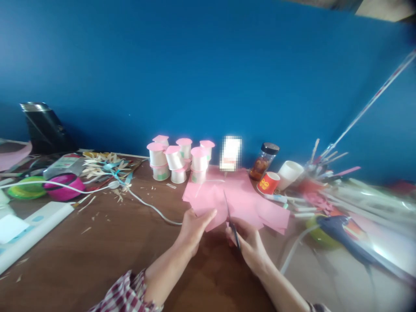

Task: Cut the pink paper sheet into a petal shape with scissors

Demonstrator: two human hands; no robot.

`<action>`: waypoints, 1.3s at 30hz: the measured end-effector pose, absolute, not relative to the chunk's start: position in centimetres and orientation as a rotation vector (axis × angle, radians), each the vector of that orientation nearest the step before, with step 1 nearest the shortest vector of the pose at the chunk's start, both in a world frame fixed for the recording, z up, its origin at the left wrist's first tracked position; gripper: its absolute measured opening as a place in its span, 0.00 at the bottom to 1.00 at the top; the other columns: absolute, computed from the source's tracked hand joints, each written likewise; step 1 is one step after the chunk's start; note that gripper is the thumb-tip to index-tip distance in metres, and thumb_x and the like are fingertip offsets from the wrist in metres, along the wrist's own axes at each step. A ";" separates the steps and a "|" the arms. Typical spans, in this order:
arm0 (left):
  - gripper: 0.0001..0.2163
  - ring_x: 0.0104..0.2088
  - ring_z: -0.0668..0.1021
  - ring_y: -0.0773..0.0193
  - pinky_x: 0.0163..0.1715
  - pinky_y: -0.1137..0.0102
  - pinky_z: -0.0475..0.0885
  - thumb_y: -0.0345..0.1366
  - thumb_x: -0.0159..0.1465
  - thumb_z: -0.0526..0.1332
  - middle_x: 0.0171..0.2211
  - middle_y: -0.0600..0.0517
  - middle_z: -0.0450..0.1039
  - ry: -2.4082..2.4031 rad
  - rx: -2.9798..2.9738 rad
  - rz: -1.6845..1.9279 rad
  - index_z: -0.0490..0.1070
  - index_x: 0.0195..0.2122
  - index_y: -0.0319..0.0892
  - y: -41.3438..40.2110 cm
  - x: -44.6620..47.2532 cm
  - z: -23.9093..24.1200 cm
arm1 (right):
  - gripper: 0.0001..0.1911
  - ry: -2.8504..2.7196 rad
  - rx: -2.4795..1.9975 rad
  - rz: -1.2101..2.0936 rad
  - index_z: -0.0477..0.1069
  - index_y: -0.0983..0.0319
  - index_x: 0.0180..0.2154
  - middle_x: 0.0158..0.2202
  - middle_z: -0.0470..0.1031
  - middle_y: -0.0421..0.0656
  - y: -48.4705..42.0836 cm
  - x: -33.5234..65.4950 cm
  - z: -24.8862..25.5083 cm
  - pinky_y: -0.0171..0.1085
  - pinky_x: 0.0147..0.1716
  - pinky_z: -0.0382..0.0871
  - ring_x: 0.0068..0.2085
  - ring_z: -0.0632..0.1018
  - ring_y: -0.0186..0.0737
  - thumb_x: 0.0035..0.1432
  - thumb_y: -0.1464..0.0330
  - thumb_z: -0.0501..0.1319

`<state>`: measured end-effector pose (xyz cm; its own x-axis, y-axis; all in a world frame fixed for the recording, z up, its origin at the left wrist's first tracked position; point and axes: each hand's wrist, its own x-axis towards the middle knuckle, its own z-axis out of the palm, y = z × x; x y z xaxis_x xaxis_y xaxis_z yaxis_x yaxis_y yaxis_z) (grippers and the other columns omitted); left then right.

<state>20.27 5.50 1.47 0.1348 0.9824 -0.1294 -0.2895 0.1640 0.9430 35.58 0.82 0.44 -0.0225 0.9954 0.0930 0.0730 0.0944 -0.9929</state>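
My left hand (194, 229) is pinching the pink paper (242, 197) at its near-left edge; my right hand (249, 243) is gripping scissors (234, 232), pointing lengthwise away from me over it.

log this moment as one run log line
left hand: holding pink paper | right hand: holding scissors | cups: stacked near blue wall
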 end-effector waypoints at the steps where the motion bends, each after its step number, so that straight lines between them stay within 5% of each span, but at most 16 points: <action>1: 0.16 0.36 0.77 0.53 0.35 0.65 0.70 0.40 0.51 0.66 0.35 0.42 0.77 0.970 0.927 1.151 0.76 0.38 0.33 5.5 20.3 1.5 | 0.13 -1.321 -1.181 1.117 0.70 0.66 0.37 0.19 0.64 0.36 0.8 35.6 0.4 0.33 0.22 0.58 0.22 0.65 0.32 0.53 0.63 0.63; 39: 0.16 0.34 0.77 0.54 0.34 0.65 0.70 0.41 0.50 0.66 0.30 0.43 0.77 0.996 0.896 1.198 0.76 0.35 0.33 5.8 20.2 0.9 | 0.20 -1.263 -1.199 1.170 0.71 0.65 0.42 0.21 0.65 0.37 0.7 35.6 0.2 0.33 0.22 0.60 0.22 0.66 0.33 0.51 0.59 0.63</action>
<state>20.20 5.85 0.90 0.0799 0.9879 -0.1329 -0.3110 0.1513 0.9383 35.61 0.71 0.21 -0.0122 0.9991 0.0411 0.0349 0.0415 -0.9985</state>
